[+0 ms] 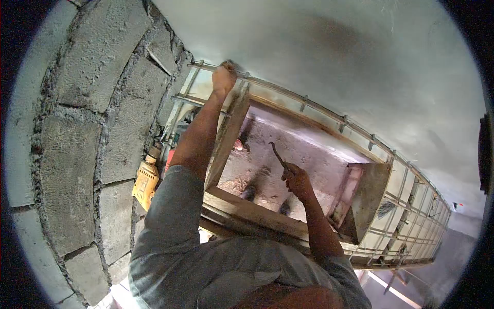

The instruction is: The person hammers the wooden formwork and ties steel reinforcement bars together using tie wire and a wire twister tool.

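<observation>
My left hand (225,78) is stretched far forward, its fingers closed at the long steel rebar (272,86) where it runs along the wall, close to the block wall. A small dark bit shows beside those fingers, too blurred to name. Over the framed opening, my right hand (297,181) grips a thin, rusty tying hook (278,154) with its curved tip pointing away from me. Beneath that hand lies the wooden frame (257,211) of the opening, with rough ground seen through it.
A rough block wall (72,170) rises on my left. A yellow power drill (146,180) is beside it, near my left arm. To the right, a wooden board (368,201) borders the opening, and a rebar grid (411,206) over pale panels extends beyond. A smooth grey wall (350,56) lies ahead.
</observation>
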The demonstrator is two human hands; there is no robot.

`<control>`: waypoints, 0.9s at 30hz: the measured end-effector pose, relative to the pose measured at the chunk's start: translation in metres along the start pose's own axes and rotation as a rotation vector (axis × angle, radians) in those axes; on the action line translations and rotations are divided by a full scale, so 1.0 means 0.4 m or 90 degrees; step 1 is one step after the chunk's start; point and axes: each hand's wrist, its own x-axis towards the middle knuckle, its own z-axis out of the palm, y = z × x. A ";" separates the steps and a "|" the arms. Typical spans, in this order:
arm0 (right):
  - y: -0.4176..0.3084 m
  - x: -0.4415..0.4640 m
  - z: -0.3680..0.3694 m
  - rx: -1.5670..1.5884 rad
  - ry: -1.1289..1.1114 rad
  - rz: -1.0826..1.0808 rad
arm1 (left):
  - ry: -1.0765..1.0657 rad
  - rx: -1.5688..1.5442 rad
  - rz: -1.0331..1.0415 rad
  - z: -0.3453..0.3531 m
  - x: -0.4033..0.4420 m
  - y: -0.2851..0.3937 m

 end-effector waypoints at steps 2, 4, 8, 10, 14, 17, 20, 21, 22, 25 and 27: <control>0.013 -0.002 -0.001 -0.054 0.018 -0.027 | -0.015 -0.018 0.026 0.035 0.004 -0.007; 0.002 -0.005 -0.005 -0.012 0.006 0.004 | -0.028 -0.035 0.050 0.067 0.009 -0.027; -0.071 0.014 -0.009 -0.007 -0.001 0.001 | -0.150 0.111 0.212 0.130 0.060 -0.094; -0.093 0.051 -0.007 -0.031 0.009 -0.013 | -0.199 0.117 0.258 0.140 0.094 -0.119; -0.175 0.166 -0.009 -0.116 0.051 -0.064 | -0.408 0.153 0.231 0.172 0.138 -0.134; -0.253 0.251 0.020 -0.187 0.114 -0.168 | -0.363 0.056 0.044 0.126 0.113 -0.053; -0.294 0.342 0.046 -0.202 0.102 -0.112 | -0.388 0.175 0.062 0.017 0.103 0.061; -0.309 0.359 0.056 -0.206 0.098 -0.094 | -0.395 0.152 0.072 0.033 0.111 0.037; -0.339 0.361 0.064 -0.107 0.080 -0.078 | -0.403 0.129 0.082 0.062 0.123 0.002; -0.311 0.438 0.096 0.093 0.056 -0.008 | -0.236 0.204 0.446 0.131 0.153 -0.080; -0.298 0.459 0.115 0.194 0.051 0.045 | -0.270 0.238 0.433 0.141 0.146 -0.069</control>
